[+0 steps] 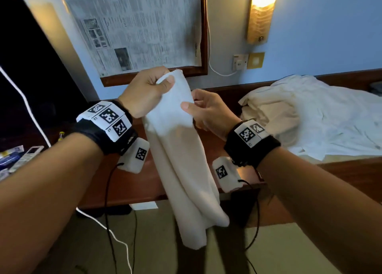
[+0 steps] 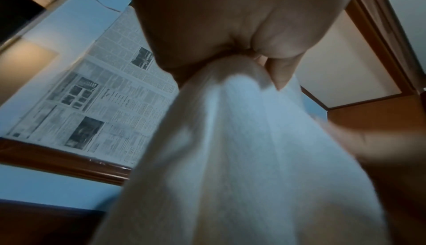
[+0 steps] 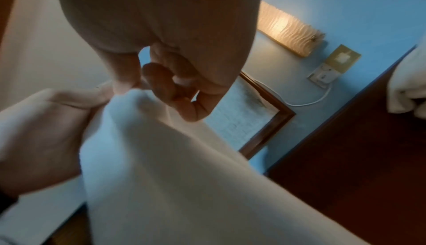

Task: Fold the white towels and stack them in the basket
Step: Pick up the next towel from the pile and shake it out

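At the far left a dark panel (image 1: 31, 67) stands against the pale blue wall, with a white cable (image 1: 24, 102) running down in front of it and a few small packets (image 1: 14, 156) lying at the left end of the reddish-brown wooden bench (image 1: 132, 182). Above the bench hangs a wood-framed board (image 1: 203, 36) covered with newspaper (image 1: 134, 29). The left hand (image 1: 144, 93) is raised in front of the frame's lower edge, its thumb and fingers pinching the top corner of a white towel (image 1: 182, 160), which hangs in long folds past the bench's front edge toward the floor. Just beside it, the right hand (image 1: 208, 112) holds the towel's side edge lower down, thumb pressed on the cloth and fingers curled behind. Further right a lit wall lamp (image 1: 261, 11) glows above a socket (image 1: 239, 61) and a brass plate (image 1: 256, 60). At the right end of the bench lies a rumpled heap of white towels (image 1: 310, 116).
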`<state>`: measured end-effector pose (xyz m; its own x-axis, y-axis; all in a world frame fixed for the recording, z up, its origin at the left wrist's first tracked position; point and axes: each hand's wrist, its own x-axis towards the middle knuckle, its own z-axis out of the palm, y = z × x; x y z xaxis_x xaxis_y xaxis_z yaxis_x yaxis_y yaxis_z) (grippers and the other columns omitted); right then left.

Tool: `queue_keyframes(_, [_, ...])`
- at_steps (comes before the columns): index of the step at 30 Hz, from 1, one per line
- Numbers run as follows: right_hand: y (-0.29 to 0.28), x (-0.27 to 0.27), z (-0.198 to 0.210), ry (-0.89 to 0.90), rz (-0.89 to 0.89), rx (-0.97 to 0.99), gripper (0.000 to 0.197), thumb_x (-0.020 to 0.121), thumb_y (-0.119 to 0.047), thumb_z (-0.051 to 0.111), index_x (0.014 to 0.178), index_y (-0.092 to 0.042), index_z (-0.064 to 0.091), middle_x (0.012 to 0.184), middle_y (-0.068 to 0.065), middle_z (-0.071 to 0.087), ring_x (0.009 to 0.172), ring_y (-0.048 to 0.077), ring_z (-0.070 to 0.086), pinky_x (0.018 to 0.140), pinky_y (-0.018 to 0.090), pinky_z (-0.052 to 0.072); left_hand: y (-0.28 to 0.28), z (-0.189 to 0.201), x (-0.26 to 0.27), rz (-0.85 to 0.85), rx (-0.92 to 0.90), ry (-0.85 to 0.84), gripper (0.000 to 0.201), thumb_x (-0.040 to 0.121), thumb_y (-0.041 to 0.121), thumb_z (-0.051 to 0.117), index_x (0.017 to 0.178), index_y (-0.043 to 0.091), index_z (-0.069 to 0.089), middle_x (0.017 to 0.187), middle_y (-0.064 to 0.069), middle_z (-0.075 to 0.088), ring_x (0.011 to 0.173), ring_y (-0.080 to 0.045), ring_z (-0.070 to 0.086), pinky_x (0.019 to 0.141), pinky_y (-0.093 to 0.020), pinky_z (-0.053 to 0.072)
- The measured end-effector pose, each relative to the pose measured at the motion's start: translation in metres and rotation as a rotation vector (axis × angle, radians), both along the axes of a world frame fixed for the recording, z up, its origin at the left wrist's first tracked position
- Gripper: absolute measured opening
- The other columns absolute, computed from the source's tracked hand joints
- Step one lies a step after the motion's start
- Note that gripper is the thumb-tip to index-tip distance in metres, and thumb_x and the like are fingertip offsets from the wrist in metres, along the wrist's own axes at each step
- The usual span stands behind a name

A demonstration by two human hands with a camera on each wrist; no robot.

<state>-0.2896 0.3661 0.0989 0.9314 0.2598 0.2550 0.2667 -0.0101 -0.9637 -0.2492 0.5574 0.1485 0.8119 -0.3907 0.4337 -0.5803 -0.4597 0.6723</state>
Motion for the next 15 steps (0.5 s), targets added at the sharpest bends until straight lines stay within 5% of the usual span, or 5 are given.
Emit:
queue_keyframes(3, [-0.014,-0.002,-0.062,0.036,0.006,-0.254,0.028,0.096,-0.024,0.064,0.095,0.004,0.065,0.078,0.014,0.067,0.065,0.011,0.062,0.061,0.030,0.053,0.016,0.001,0.004,0.024,-0.064,-0.016,0.041,0.100,0.029,0.050,0.060,0.033,0.048,0.056,0.018,0.038,0.052,0.001,0.031,0.051,-0.018,0.025])
queue_keyframes(6, [-0.045,-0.007,-0.136,0.136,-0.099,-0.488,0.054,0.088,-0.053,0.065,0.081,0.000,0.064,0.070,0.010,0.061,0.065,0.019,0.052,0.063,0.040,0.045,0.037,-0.002,0.009,0.052,-0.012,-0.024,0.039,0.103,0.030,0.052,0.067,0.018,0.043,0.064,0.011,0.037,0.054,-0.006,0.031,0.051,-0.025,0.024])
queue_keyframes(9, [-0.077,-0.021,-0.191,0.244,-0.171,-0.697,0.038,0.093,-0.043,0.064,0.076,-0.009,0.066,0.068,0.004,0.062,0.063,0.023,0.057,0.064,0.036,0.046,0.054,-0.010,0.011,0.129,0.016,-0.032,0.042,0.104,0.029,0.053,0.076,-0.003,0.048,0.071,-0.009,0.039,0.058,-0.013,0.035,0.051,-0.028,0.026])
queue_keyframes(12, [-0.105,-0.041,-0.223,0.410,-0.236,-0.841,0.030,0.094,-0.038,0.064,0.083,-0.011,0.069,0.077,0.003,0.067,0.072,0.020,0.064,0.066,0.032,0.049,0.075,-0.017,0.014,0.193,-0.046,-0.023,0.036,0.101,0.029,0.055,0.068,0.017,0.045,0.058,0.009,0.042,0.048,-0.005,0.035,0.045,-0.024,0.026])
queue_keyframes(15, [-0.134,-0.060,-0.256,0.556,-0.310,-0.953,0.022,0.094,-0.035,0.063,0.085,-0.017,0.071,0.088,0.007,0.071,0.086,0.025,0.068,0.078,0.035,0.054,0.097,-0.022,0.019,0.229,-0.128,0.036,0.030,0.092,0.040,0.060,0.069,0.025,0.048,0.056,0.007,0.045,0.045,-0.010,0.037,0.043,-0.027,0.022])
